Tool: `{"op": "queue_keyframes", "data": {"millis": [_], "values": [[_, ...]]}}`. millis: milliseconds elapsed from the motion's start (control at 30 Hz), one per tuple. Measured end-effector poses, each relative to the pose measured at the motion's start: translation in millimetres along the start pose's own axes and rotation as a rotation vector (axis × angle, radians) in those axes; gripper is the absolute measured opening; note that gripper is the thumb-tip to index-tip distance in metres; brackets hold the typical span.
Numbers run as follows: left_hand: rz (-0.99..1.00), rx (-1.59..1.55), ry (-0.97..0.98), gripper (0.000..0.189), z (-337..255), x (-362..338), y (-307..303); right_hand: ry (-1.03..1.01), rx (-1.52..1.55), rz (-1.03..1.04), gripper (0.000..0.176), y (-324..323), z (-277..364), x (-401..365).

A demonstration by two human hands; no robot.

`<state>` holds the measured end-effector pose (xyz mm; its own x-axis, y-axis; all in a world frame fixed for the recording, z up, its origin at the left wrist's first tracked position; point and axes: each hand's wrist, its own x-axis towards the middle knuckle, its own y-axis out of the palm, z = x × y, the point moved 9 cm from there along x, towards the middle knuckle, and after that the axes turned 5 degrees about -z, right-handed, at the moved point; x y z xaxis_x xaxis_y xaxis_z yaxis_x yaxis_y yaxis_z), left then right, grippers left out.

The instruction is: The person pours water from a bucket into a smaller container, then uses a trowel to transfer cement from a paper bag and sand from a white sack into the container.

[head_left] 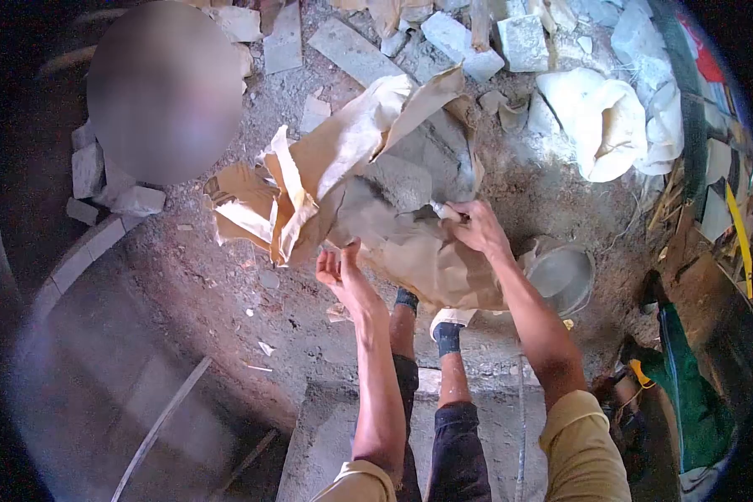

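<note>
Apparently for steadying the torn paper bag (443,263) beside the bucket (560,278), the right hand (479,227) is pinching its edge, grip nearly closed, while the left hand (349,280), farther from the bucket, is curling half-open, any hold unclear.

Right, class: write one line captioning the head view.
Left hand at one side, right hand at the other, of a torn paper sack, rubble beyond.

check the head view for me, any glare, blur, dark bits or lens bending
Head view: black rounded borders, edges bowed; upper left, an oval blur hides what's there; upper right, glare nearly washes out the white sack; lower left, dim and grainy; centre, the torn paper bag and right hand look fairly clear.
</note>
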<state>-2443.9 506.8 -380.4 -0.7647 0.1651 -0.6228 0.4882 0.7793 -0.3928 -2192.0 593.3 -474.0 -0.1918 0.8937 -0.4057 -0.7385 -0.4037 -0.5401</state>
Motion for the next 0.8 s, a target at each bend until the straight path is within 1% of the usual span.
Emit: {"op": "queue_keyframes", "data": {"millis": [67,133,200,300,367,433,500,533,567,633,667,700,767,800], "values": [[0.000,-0.030,0.026,0.079,-2,-3,2,0.154,-0.002,0.113,0.039,-6,-10,-12],[0.008,-0.065,0.052,0.082,-3,-3,1,0.149,0.036,0.103,0.040,-25,-1,-24],[0.011,-0.066,0.066,0.081,-3,-6,1,0.145,0.079,0.091,0.041,-38,-1,-39],[0.006,-0.091,0.082,0.078,-5,-16,7,0.160,0.080,0.008,0.043,-57,-21,-70],[-0.006,-0.097,0.084,0.076,-4,-16,7,0.104,-0.056,-0.091,0.045,-72,-32,-94],[-0.007,-0.060,0.117,0.074,-7,-21,10,0.155,-0.046,-0.108,0.047,-88,-40,-118],[0.004,-0.034,0.212,0.074,-14,-23,12,0.288,0.246,-0.151,0.049,-107,-49,-150],[-0.030,0.029,0.188,0.073,-9,-20,9,0.133,-0.012,-0.267,0.046,-121,-45,-170],[-0.002,0.048,0.171,0.073,-12,-25,14,0.166,-0.026,-0.281,0.046,-128,-50,-188],[0.060,0.028,0.140,0.073,-17,-36,25,0.560,0.330,-0.237,0.042,-123,-86,-231],[0.030,-0.003,0.155,0.074,-14,-34,28,0.507,0.346,-0.340,0.039,-132,-87,-250],[0.044,0.004,0.149,0.074,-10,-35,31,0.518,0.341,-0.353,0.039,-128,-96,-271],[0.034,0.025,0.208,0.055,-19,-43,35,0.781,0.437,-0.443,0.038,-119,-125,-321],[0.039,0.029,0.201,0.050,-21,-47,36,0.851,0.418,-0.446,0.035,-119,-130,-341]]}}
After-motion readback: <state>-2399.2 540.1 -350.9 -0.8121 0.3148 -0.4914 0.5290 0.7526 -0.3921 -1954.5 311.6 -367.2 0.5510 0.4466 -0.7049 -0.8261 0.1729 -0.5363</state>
